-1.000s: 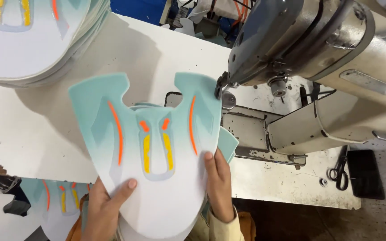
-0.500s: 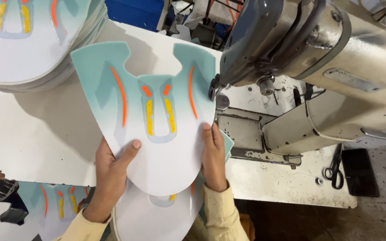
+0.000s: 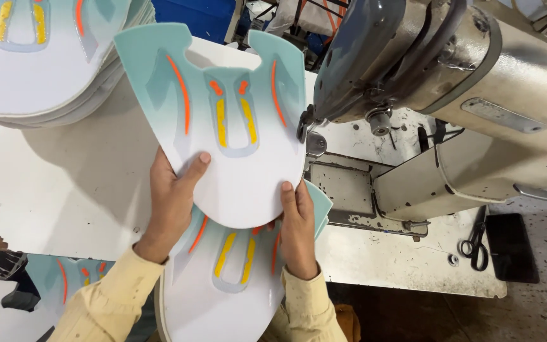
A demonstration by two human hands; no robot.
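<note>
Both my hands hold a flat shoe-upper piece (image 3: 235, 171), white fading to teal at its two prongs, with orange and yellow stripes. My left hand (image 3: 171, 202) grips its lower left edge, thumb on top. At the lower right edge sits my right hand (image 3: 297, 228). The piece's right prong lies close to the needle area (image 3: 305, 123) of the sewing machine (image 3: 451, 82). A second, matching piece (image 3: 223, 285) lies underneath, near my lap.
A stack of matching pieces (image 3: 45, 63) rests at the top left of the white table (image 3: 64, 190). More pieces (image 3: 71, 278) lie at the lower left. Scissors (image 3: 474, 240) lie at the table's right edge beside a dark pad (image 3: 511, 247).
My hands have carried the upper piece up and to the right, toward the machine's needle. The piece underneath has come into fuller view.
</note>
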